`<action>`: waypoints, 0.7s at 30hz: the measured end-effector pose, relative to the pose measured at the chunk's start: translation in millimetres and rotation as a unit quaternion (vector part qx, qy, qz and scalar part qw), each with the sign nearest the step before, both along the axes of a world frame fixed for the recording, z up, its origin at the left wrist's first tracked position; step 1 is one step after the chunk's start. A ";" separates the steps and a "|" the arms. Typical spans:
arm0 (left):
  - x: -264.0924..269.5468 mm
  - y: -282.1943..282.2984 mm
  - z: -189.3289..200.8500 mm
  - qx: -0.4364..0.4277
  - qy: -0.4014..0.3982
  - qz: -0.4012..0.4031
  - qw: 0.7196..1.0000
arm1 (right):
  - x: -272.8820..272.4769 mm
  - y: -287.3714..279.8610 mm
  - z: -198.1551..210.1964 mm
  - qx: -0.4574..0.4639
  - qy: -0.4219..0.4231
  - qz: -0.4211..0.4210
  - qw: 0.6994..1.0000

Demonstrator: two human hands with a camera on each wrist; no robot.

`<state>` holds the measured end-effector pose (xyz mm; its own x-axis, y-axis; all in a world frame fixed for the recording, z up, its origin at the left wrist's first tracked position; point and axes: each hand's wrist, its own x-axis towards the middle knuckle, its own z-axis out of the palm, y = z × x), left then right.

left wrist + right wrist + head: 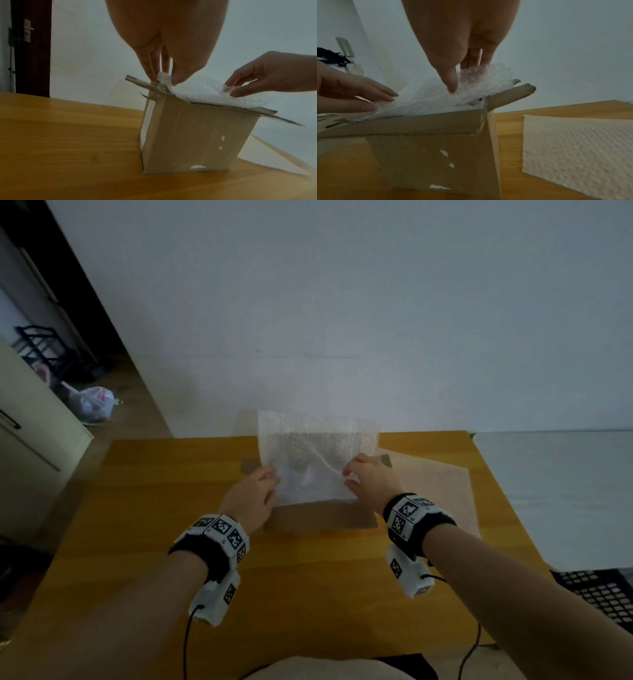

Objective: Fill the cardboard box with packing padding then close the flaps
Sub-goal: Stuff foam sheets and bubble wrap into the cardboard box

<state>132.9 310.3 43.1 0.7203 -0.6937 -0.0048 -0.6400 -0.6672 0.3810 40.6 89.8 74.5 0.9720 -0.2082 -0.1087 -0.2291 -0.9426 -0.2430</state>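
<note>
A brown cardboard box (318, 517) (192, 136) (429, 155) stands open on the wooden table, its flaps splayed outward. A sheet of white bubble wrap (317, 453) (202, 90) (429, 94) lies over its opening. My left hand (255, 494) (163, 78) pinches the sheet's near left edge between thumb and fingers. My right hand (364, 477) (458, 82) pinches the near right edge the same way. The box's inside is hidden under the wrap.
A second sheet of white padding (442, 491) (576, 148) lies flat on the table (154, 508) right of the box. A white surface (561, 494) adjoins the table's right side, with a black mesh crate (599, 594) below it. The wall stands right behind the box.
</note>
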 end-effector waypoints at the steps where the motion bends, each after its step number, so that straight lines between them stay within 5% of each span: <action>1: 0.5 1.1 -3.0 0.006 -0.002 -0.001 1.000 | 3.2 -0.6 -1.5 0.002 0.013 0.002 1.000; 9: 0.1 -3.9 -1.8 0.103 -0.176 -0.079 0.976 | 13.2 -7.8 -6.4 0.016 0.123 0.041 0.991; 15: -6.8 -11.7 -4.4 0.091 -0.096 -0.108 0.985 | 9.7 -30.0 16.3 0.046 0.100 0.049 0.993; 21: -9.6 -25.8 -8.4 0.193 -0.062 -0.140 0.969 | 13.0 -24.8 9.2 0.066 0.176 0.062 0.980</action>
